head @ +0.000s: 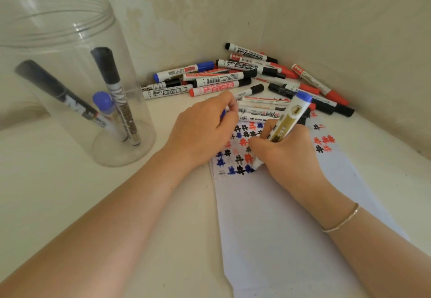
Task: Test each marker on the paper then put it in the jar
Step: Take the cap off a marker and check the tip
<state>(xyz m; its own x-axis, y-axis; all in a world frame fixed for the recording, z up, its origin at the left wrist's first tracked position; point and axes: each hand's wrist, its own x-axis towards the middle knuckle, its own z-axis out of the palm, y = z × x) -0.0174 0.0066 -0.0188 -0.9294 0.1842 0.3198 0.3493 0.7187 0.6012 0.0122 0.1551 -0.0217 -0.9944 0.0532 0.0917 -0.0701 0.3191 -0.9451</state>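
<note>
The right hand (289, 150) is gripping a gold-banded marker (288, 120), tip on the paper (291, 216) at mid-desk. The left hand (203, 129) is pinching its blue cap (223, 114). The jar (77, 83) is standing toward the desk's left edge. Risk: the unpinned paper could shift, smearing wet marks.

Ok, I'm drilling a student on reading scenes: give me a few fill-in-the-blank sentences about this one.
1. The clear jar holds ____ markers.
2. The right hand grips a marker with a ____ end.
3. The paper bears black, blue and ____ marks.

Missing words: three; blue; red
</note>
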